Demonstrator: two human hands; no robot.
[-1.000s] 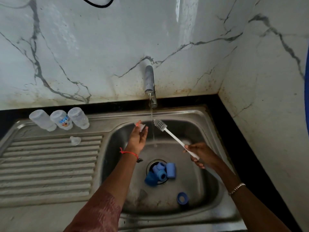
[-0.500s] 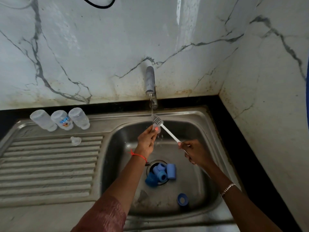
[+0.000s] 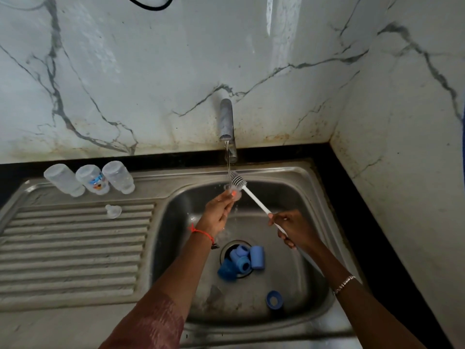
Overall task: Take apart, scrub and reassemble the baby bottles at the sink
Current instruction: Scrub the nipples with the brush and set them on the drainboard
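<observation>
Bottles [image 3: 92, 182] three, nipples [image 3: 113, 211] two, brush [image 3: 237, 182] one

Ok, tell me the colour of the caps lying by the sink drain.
The caps are blue, a lighter and a darker shade; the head view shows them best.

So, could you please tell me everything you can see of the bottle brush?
The bottle brush has a slim white plastic-looking handle and a grey-white bristled head. It slants up-left over the sink basin, its head under the tap's stream and against a small clear teat pinched in the left hand. The right hand grips the handle partway down.
</observation>
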